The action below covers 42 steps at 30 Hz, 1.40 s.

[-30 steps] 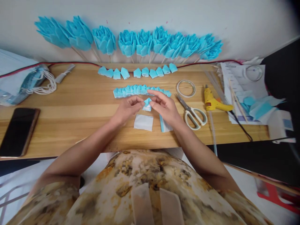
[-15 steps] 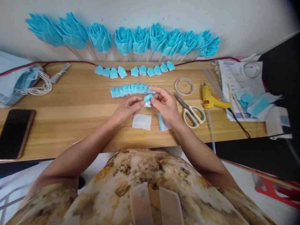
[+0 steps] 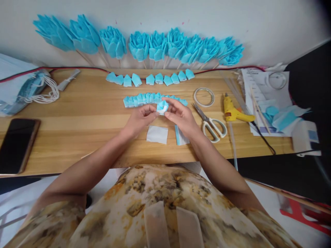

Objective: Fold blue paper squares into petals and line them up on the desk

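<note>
My left hand (image 3: pixel 141 119) and my right hand (image 3: pixel 181 115) pinch a small folded blue paper petal (image 3: pixel 162 106) between their fingertips, just above the wooden desk (image 3: pixel 85 113). Right behind it lies a row of overlapping blue petals (image 3: pixel 144 99). A second row of separate petals (image 3: pixel 150 79) lies farther back. Below my hands rest a white paper square (image 3: pixel 157 134) and a blue-edged paper strip (image 3: pixel 180 136).
Blue paper flowers on sticks (image 3: pixel 139 44) lean on the wall. Scissors (image 3: pixel 210 122), a tape ring (image 3: pixel 204 97) and a yellow glue gun (image 3: pixel 234 110) lie to the right, with papers (image 3: pixel 269 100) beyond. A phone (image 3: pixel 17 144) and white cords (image 3: pixel 43 94) are on the left.
The petal has been folded tighter between my fingertips and raised slightly toward the row of petals. The view shifted a little.
</note>
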Motion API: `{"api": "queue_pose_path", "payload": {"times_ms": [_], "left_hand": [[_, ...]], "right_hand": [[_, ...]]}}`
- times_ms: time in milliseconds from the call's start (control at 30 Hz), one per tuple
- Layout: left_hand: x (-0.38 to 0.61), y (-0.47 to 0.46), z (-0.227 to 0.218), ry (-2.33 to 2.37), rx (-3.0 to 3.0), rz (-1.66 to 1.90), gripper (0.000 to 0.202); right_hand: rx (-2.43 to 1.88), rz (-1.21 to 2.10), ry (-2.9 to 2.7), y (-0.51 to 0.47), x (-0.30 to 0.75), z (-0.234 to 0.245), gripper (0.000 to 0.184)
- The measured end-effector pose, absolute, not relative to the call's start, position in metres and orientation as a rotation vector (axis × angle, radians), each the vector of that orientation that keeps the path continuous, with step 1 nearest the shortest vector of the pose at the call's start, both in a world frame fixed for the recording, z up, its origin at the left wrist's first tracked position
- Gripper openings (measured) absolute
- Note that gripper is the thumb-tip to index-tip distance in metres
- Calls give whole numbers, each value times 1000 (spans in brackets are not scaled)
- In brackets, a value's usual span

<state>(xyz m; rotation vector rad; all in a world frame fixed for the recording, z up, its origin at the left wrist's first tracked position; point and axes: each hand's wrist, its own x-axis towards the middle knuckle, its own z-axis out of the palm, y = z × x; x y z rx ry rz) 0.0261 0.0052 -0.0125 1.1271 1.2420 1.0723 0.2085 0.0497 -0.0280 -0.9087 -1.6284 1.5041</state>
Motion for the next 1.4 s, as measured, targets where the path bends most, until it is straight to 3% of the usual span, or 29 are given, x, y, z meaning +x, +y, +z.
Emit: {"api": "queue_pose_path", "payload": {"times_ms": [333,533,1000,1200,1400], "left_hand": [[20,8,-8,1269,1199,1204,28],[20,6,-8,1254,1250,1143,21],[16,13,-14,1176,953,1154,16],[17,10,-12,1244,1107,1115,20],[20,9,-16,1144,1110,1187,38]], "right_hand": [[-883,1518,-1792,47,210,-24,55],[-854,1520,-1860,45,209,-23,58],[-829,1501,-1888,45,210,-22,49],[-870,1486,-1819,46,210,-24,48],[-902,1424,-1826,47,209,-28,51]]}}
